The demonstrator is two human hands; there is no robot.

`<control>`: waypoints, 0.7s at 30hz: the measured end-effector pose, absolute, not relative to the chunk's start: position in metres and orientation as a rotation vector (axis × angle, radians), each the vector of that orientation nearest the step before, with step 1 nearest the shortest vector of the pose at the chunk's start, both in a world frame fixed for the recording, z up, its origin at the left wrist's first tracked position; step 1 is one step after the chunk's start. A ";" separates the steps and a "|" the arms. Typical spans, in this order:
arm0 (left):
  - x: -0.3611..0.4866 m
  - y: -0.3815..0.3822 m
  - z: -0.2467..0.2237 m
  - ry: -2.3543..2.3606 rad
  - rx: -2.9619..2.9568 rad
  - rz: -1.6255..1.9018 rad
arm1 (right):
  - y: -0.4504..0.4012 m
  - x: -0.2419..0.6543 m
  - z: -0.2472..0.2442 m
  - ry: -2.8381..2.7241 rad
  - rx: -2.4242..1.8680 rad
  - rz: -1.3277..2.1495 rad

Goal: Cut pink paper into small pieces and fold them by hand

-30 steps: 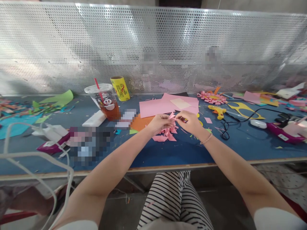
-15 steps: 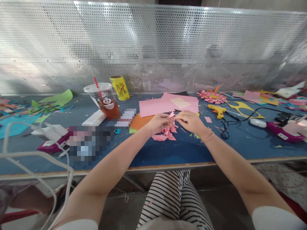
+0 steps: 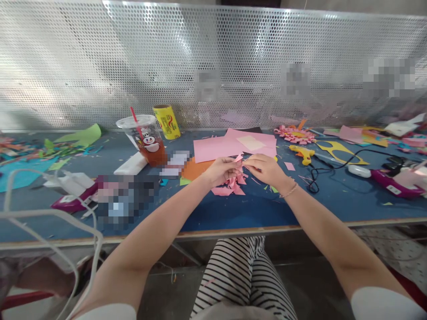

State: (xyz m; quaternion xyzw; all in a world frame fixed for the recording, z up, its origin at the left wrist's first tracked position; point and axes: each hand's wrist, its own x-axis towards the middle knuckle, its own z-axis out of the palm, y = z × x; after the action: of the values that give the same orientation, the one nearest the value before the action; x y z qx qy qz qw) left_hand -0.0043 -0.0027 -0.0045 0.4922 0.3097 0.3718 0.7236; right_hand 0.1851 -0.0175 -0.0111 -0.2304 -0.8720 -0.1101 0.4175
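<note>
My left hand is closed, its thumb and fingers pinching a pink paper strip. Close against it, my right hand pinches at the strip's right side; its fingertips partly hide what they hold. Below the two hands a loose heap of pink paper strips lies on the blue tabletop. Pink paper sheets lie just behind my hands, with a cream piece on top. An orange sheet shows beside my left hand.
A drink cup with a straw and a yellow tube stand left. To the right are a yellow glue gun, a pink fringed paper ring, a cut yellow sheet and a purple tool. A perforated metal screen rises behind.
Both hands stay almost in place, still pinching the pink strip between them. Only very slight finger movement shows.
</note>
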 end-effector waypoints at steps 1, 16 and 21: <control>-0.004 -0.003 -0.004 0.675 1.080 0.826 | -0.017 0.186 -0.011 -2.190 -0.581 -0.285; 0.000 -0.008 -0.001 0.669 1.038 0.935 | -0.018 0.190 -0.012 -2.212 -0.569 -0.405; 0.001 -0.009 -0.001 0.667 1.034 0.958 | -0.019 0.192 -0.010 -2.268 -0.599 -0.550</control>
State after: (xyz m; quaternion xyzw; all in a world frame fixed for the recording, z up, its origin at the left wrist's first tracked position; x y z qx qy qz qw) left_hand 0.0008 -0.0086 -0.0015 0.4662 0.3006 0.4318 0.7113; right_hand 0.1918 -0.0190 -0.0097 -0.2320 -0.8790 -0.2133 0.3578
